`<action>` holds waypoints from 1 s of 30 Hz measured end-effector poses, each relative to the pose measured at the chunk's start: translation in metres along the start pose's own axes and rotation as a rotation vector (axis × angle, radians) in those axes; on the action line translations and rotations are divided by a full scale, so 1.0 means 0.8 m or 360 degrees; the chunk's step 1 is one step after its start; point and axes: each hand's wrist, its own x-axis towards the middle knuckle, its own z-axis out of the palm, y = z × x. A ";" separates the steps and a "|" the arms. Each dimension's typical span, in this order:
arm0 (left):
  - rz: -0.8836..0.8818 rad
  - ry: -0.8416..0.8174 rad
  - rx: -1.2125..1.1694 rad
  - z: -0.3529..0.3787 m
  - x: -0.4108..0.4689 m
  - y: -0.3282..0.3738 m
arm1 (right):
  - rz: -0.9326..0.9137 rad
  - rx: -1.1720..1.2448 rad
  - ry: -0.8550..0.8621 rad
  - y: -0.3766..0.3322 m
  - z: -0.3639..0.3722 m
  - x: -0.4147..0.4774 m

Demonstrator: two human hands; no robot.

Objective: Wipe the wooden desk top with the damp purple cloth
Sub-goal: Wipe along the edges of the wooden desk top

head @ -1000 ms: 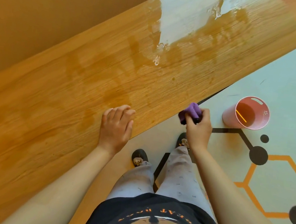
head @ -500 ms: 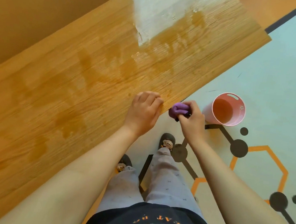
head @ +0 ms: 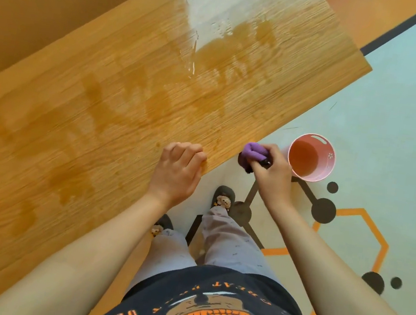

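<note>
The wooden desk top (head: 118, 108) runs diagonally across the view, with dark damp streaks and a shiny wet patch at its far end. My right hand (head: 270, 176) grips the bunched purple cloth (head: 254, 151) just off the desk's near edge, between the desk and a pink bucket. My left hand (head: 179, 169) rests at the desk's near edge, fingers curled against the wood, holding nothing.
A pink bucket (head: 327, 157) with water in it stands on the pale patterned floor (head: 390, 128) right of the cloth. My legs and slippered feet (head: 224, 199) are below the desk edge. An orange-brown wall (head: 36, 2) borders the desk's far side.
My left hand slid right along the desk edge toward the cloth. The right hand with the cloth stayed off the edge, close to the bucket. The view shifted left.
</note>
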 end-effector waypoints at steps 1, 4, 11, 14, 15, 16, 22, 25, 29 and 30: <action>-0.0003 0.0006 -0.0004 0.000 0.001 0.000 | 0.0022 -0.0002 0.0046 0.004 -0.007 0.013; -0.0003 -0.0004 0.0003 0.000 0.002 -0.001 | 0.0136 0.0015 0.0299 0.014 -0.042 0.064; -0.0009 -0.0025 0.0027 0.003 0.001 -0.001 | 0.0350 -0.0033 0.0637 0.027 -0.120 0.165; -0.0019 -0.0032 0.0055 0.003 0.001 -0.001 | 0.0264 0.0067 0.0550 0.027 -0.103 0.145; -0.0019 -0.0028 0.0060 0.003 0.001 -0.001 | 0.0231 0.0083 0.0495 0.029 -0.100 0.138; -0.0018 -0.0026 0.0063 0.004 0.001 -0.001 | 0.0204 0.0078 0.0441 0.034 -0.100 0.136; -0.0036 -0.0045 0.0051 0.002 0.002 -0.001 | 0.0257 -0.0142 0.0531 0.036 -0.146 0.189; -0.0023 -0.0016 0.0038 0.003 0.000 0.001 | 0.0327 -0.0227 0.0639 0.033 -0.169 0.218; -0.0019 -0.0002 0.0037 0.004 0.000 -0.001 | 0.0402 -0.0338 0.0664 0.028 -0.188 0.245; -0.0020 0.0000 0.0040 0.004 0.000 0.000 | 0.0396 -0.0362 0.0660 0.027 -0.191 0.247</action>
